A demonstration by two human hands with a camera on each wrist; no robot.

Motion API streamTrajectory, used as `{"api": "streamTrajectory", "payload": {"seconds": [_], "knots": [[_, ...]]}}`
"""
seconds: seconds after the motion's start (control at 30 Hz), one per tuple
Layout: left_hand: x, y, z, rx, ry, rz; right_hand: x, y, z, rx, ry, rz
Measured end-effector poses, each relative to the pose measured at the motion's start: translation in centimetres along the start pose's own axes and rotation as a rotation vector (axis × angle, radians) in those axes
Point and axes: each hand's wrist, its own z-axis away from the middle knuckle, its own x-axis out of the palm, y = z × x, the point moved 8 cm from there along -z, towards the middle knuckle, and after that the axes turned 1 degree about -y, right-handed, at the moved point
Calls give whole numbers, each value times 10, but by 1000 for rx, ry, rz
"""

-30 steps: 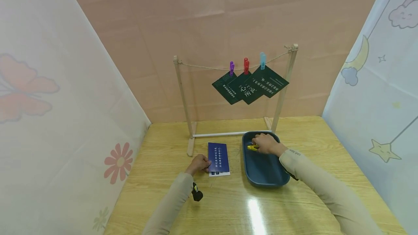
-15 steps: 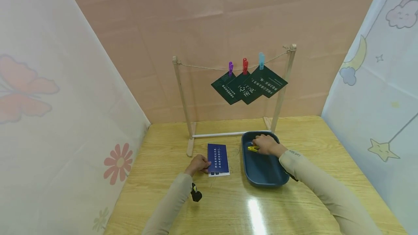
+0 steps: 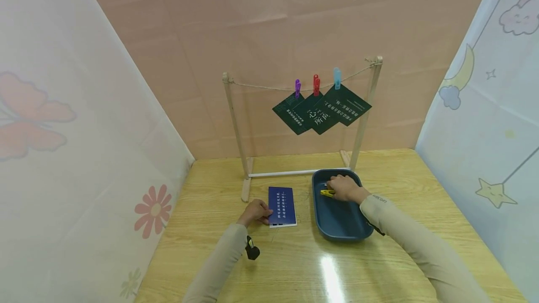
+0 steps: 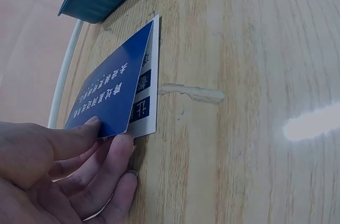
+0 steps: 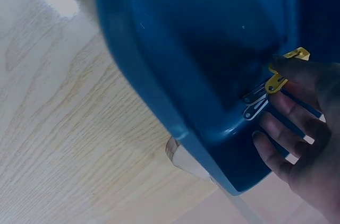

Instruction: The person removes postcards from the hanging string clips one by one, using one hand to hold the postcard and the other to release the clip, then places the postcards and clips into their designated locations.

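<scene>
My left hand [image 3: 256, 212] pinches the near left corner of a dark blue card [image 3: 281, 205] with white lettering. In the left wrist view a white card [image 4: 144, 120] with dark blue blocks lies under it, and the blue card's near edge is raised off it. My right hand [image 3: 344, 187] reaches into the far end of a dark blue plastic tray [image 3: 318, 219]. Its thumb and index finger pinch a yellow clothespin [image 5: 276, 82]. Beside that, in the right wrist view, a pale grey clothespin [image 5: 256, 108] lies close to the fingertips.
A wooden stand [image 3: 236, 125] with a string [image 3: 261, 87] stands behind. Three dark green cards [image 3: 343, 109] hang overlapping from purple [image 3: 297, 89], red [image 3: 316, 86] and light blue [image 3: 337, 78] clothespins. Printed cloth walls [image 3: 156, 83] enclose the wooden table [image 3: 294, 265].
The blue card has slid slightly toward me, covering more of the white card. My right hand and the yellow clothespin have shifted slightly toward me in the tray.
</scene>
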Motion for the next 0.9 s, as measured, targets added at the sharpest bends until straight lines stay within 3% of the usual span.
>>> {"api": "streamTrajectory", "payload": {"seconds": [0.4, 0.9], "knots": [[-2, -3, -4, 7, -20, -14, 8, 6, -4, 30, -29, 22], [-5, -7, -4, -36, 4, -36, 18, 10, -3, 63, -62, 80]]}}
